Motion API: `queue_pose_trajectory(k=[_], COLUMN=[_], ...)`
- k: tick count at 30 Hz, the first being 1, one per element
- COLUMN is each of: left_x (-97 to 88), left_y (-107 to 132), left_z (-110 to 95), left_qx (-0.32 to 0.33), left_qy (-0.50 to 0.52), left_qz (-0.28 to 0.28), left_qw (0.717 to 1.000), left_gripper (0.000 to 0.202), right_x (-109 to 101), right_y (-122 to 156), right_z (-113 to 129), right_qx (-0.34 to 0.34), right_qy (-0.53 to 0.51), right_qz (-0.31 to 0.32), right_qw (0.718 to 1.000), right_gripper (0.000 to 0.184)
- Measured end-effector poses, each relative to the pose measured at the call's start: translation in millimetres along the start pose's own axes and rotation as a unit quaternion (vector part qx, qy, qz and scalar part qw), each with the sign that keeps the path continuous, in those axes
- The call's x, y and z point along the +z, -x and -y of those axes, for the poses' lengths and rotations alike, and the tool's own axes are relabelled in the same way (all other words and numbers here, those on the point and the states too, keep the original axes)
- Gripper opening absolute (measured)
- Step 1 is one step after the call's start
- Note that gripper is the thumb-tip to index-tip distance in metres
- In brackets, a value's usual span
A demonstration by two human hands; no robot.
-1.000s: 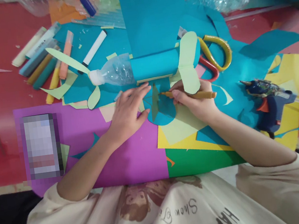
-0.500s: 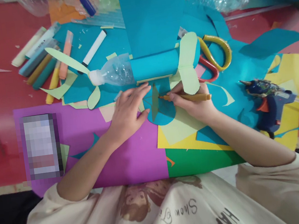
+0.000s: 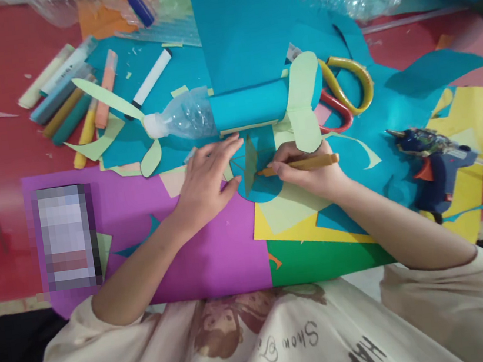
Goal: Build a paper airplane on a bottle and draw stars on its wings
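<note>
Head view: the right hand [image 3: 315,176] pinches a brown marker [image 3: 310,163]; the left hand [image 3: 206,178] has fingers apart. The blue cutout [image 3: 268,190] looks light, easily creased; best pressed by its edge.

Beyond the blue-wrapped bottle [image 3: 232,109], a tall blue sheet [image 3: 251,19] is cut off by the top edge. Right of the bottle, the blades of the scissors [image 3: 341,93] are hidden. Just below the bottle, the right hand [image 3: 314,174] is partly covered by a pale green paper fin [image 3: 302,99]; whether the blue paper piece [image 3: 265,193] is touched by the brown marker [image 3: 314,162] cannot be told. To the bottle's lower left, the screen of a phone [image 3: 66,237] is blurred into blocks.
</note>
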State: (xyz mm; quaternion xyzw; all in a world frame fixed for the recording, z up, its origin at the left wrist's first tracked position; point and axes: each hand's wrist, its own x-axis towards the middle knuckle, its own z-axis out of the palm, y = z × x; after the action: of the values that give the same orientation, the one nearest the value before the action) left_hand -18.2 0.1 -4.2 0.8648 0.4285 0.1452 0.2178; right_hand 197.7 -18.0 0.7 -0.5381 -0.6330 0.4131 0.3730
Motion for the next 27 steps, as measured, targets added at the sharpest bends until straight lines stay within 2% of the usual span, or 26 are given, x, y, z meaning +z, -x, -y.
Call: queue_pose_trajectory(k=[3, 8, 12, 19, 24, 27], left_x=[0.0, -0.1, -1.0, -1.3, -0.6, -0.7], left_y=[-0.1, -0.1, 0.1, 0.5, 0.4, 0.2], left_z=[-0.2, 0.0, -0.8, -0.8, -0.4, -1.3], left_qx=[-0.006, -0.005, -0.016, -0.015, -0.016, -0.022], left_qy=[0.002, 0.005, 0.006, 0.012, 0.013, 0.01], left_qz=[0.007, 0.009, 0.016, 0.013, 0.01, 0.012], left_qw=[1.0, 1.0, 1.0, 1.0, 1.0, 1.0], left_gripper=[0.051, 0.052, 0.052, 0.052, 0.052, 0.052], right_x=[-0.8, -3.1, -1.7, -3.8, -4.9, -3.7], right_y=[-0.9, -3.7, -2.4, -2.0, -4.1, -4.4], right_z=[-0.1, 0.0, 0.1, 1.8, 2.6, 2.1], right_qx=[0.002, -0.006, 0.007, 0.01, -0.002, 0.002], right_qy=[-0.014, -0.027, -0.015, -0.006, -0.008, 0.001], right_qz=[-0.006, -0.068, -0.023, 0.007, -0.091, -0.102], right_qw=[1.0, 0.997, 1.0, 1.0, 0.996, 0.995], right_gripper=[0.018, 0.017, 0.016, 0.017, 0.013, 0.012])
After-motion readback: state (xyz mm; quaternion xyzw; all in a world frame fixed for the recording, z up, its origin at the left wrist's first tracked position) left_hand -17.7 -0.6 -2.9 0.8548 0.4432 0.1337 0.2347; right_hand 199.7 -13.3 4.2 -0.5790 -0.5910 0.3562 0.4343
